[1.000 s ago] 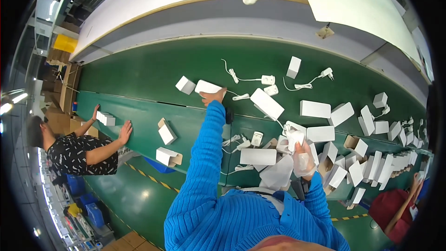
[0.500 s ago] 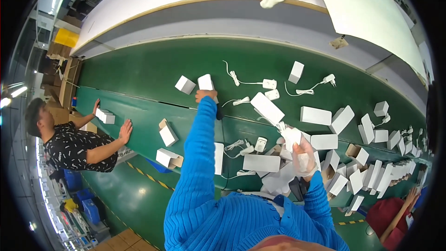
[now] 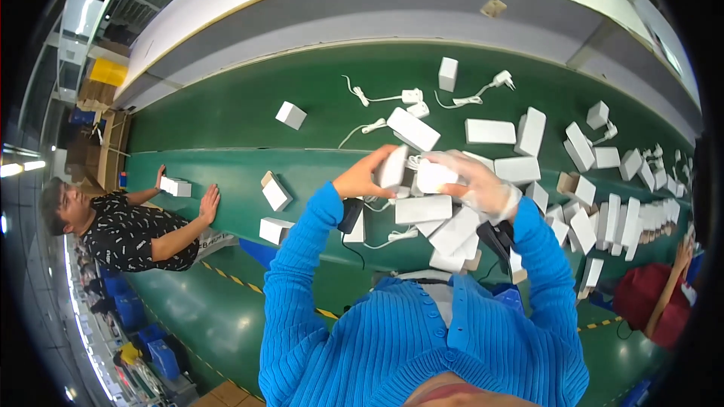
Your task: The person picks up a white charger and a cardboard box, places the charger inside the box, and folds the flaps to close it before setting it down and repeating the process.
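Left hand (image 3: pixel 363 178): I held it closed on a small white rectangular cardboard box (image 3: pixel 393 166), above the green conveyor belt (image 3: pixel 226 113).
Right hand (image 3: pixel 477 185): gloved, apparently gripping a white rounded adapter (image 3: pixel 436 176).
Boxes: touching, mid-belt.

A long green conveyor belt (image 3: pixel 249 109) fills the middle of the scene, and beyond it a grey and white ledge (image 3: pixel 302 7) runs along its far side. The floor (image 3: pixel 188 316) is shiny green with a yellow-black striped line (image 3: pixel 226 275), and blue crates (image 3: pixel 162 358) stand on it at the lower left. At the far left there are cardboard boxes (image 3: pixel 94 94), and a bright lamp (image 3: pixel 19 168) shines there.
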Demonstrator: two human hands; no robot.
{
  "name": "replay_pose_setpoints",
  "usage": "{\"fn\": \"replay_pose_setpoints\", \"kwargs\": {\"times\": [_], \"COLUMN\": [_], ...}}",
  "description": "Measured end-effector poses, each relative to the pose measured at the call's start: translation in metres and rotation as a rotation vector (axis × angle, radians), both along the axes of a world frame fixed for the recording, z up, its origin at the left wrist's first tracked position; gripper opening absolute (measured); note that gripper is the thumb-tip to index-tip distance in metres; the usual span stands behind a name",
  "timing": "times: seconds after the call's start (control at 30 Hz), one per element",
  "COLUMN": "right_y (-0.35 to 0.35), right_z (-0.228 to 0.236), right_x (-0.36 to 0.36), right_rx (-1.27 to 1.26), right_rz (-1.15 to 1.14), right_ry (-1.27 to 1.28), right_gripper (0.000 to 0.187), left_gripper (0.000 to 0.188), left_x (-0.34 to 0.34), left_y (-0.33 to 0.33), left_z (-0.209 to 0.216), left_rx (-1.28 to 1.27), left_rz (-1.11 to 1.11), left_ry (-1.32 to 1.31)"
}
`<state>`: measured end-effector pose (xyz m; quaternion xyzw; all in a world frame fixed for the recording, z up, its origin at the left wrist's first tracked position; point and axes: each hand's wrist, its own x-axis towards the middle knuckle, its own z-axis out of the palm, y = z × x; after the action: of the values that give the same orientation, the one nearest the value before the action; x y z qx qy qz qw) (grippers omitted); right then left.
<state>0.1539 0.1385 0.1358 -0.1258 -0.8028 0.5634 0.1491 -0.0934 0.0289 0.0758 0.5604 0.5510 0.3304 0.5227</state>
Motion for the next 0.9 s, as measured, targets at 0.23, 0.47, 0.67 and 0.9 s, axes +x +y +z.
{"fn": "replay_pose_setpoints", "kwargs": {"times": [0.23,0.47,0.67,0.9], "right_y": [-0.039,-0.015,-0.009,-0.009], "right_z": [0.000,-0.018,-0.014,-0.012], "right_x": [-0.003,0.020,0.016,0.021], "right_rx": [0.987,0.386,0.716,0.143], "right_rz": [0.129,0.114,0.174,0.028], "right_ry": [-0.564,-0.040,-0.068,0.032], "right_gripper": [0.034,0.031,0.030,0.029], "left_gripper": [0.094,0.094,0.093,0.093], "left_x": [0.068,0.069,0.077,0.075], "left_y": [-0.027,-0.042,-0.034,-0.037], "left_z": [-0.009,-0.015,-0.009,-0.011], "left_rx": [0.042,-0.004,-0.031,-0.081], "left_rz": [0.067,0.096,0.096,0.153], "left_ry": [-0.062,-0.040,-0.060,-0.190]}}
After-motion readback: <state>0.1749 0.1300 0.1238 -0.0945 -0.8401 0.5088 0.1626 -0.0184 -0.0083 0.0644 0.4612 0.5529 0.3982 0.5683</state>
